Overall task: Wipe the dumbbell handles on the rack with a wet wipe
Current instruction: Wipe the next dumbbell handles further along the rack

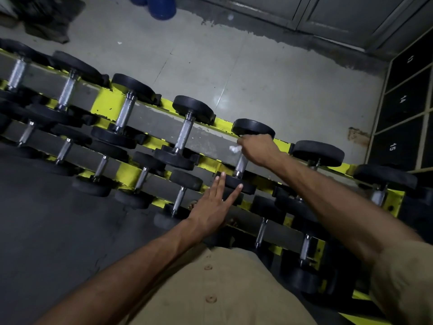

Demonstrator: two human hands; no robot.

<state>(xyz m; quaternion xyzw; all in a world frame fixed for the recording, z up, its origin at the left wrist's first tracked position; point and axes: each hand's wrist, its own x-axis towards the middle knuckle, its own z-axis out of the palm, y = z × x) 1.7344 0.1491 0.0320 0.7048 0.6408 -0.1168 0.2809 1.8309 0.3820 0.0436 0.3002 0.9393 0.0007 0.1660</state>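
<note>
Fingers of our right hand (257, 148) are gripping the white wet wipe (235, 149) against the upper part of a dumbbell handle (241, 164) on the top row of the yellow rack (105, 102). Our left hand (210, 205) is lying open, its straight fingertips (223, 175) touching that dumbbell's near black head (230, 180).

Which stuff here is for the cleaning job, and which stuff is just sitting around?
For the job: crumpled white wet wipe in the right hand; black-ended dumbbell with steel handle; left hand touching it; yellow-and-grey metal rack.
Just lying about: blue plastic containers; black numbered lockers.
</note>
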